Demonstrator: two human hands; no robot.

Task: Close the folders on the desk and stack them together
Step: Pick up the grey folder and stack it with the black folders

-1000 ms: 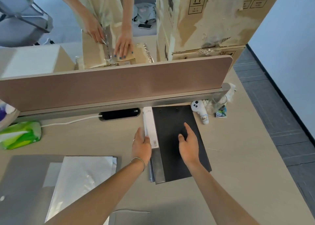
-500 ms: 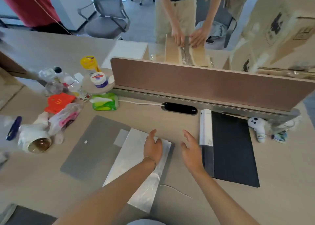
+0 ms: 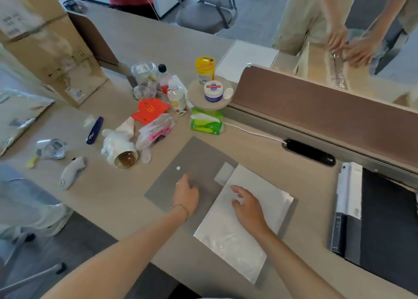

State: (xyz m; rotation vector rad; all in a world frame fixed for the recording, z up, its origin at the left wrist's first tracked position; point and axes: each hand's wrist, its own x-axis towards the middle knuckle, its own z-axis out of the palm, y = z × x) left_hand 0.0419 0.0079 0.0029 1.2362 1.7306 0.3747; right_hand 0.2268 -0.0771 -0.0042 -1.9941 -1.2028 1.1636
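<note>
Head view showed the grey folder (image 3: pixel 194 162) lying open on the table (image 3: pixel 117 199), both hands empty with fingers spread: left hand (image 3: pixel 186 195) on its cover, right hand (image 3: pixel 247 204) on the clear sleeves (image 3: pixel 239 226). Pinning the sleeves while swinging the cover over seemed wise.

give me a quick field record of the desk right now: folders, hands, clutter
grey folder: open flat, mid desk
sleeves: clear plastic, on its right half
black folder: closed, far right by the divider
left hand: open, over the grey cover
right hand: open, on the sleeves
clutter: tissue pack, bottles, cup at back left
stacked: not yet
</note>
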